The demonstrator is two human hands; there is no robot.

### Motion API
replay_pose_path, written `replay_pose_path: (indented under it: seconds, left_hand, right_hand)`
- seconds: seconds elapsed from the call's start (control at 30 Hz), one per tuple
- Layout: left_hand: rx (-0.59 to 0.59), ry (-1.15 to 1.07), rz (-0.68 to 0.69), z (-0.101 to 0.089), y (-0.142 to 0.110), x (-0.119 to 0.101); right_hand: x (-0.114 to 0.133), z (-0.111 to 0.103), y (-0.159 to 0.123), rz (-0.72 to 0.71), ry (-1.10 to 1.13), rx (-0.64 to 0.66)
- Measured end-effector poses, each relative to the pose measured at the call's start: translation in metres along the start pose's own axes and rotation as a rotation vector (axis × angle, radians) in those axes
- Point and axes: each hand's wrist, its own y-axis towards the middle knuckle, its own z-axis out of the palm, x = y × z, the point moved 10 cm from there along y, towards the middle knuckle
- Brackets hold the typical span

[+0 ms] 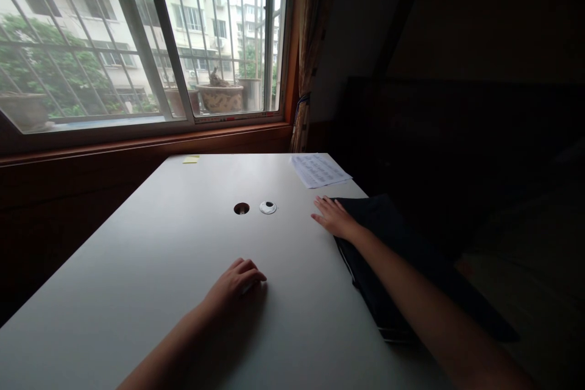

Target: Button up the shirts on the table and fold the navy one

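My left hand (236,283) rests on the white table (150,256) with its fingers curled under. A small pale patch shows beneath the fingers, and I cannot make out whether it is an object or the tabletop. My right hand (337,219) lies with fingers spread at the near left edge of a dark folded cloth (411,256), palm on it and fingertips reaching past onto the table. The cloth has thin white lines along its left edge and looks like a garment. Part of it is hidden under my right forearm, and its right side hangs over the table's edge.
Printed sheets of paper (320,170) lie at the far right corner. A round cable hole (241,209) is cut in the table, with a round white cover (267,207) beside it. A yellow sticky note (191,159) lies at the far edge, below a barred window (183,42).
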Motion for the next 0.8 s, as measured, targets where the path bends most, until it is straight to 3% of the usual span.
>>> replay_pose_path:
  seconds: [0.1,0.2,0.3,0.57,0.8]
  left_hand:
    - [0.001,-0.005,0.0,0.0,-0.001,0.001]
    - [0.001,-0.006,-0.002,-0.001,-0.001,0.002]
    - [-0.011,-0.006,0.003,-0.003,-0.001,0.0]
    - [-0.01,-0.008,0.007,-0.003,-0.001,0.0]
    - [-0.015,-0.001,0.013,-0.003,-0.001,0.001]
  right_hand:
    - [0.011,-0.005,0.0,-0.057,0.034,0.004]
    - [0.003,-0.019,0.001,-0.064,0.1,-0.048]
    - [-0.028,-0.027,-0.002,0.013,0.114,-0.071]
    - [-0.131,-0.016,-0.036,0.256,-0.01,0.001]
    - [-0.176,-0.025,-0.045,0.328,-0.069,-0.041]
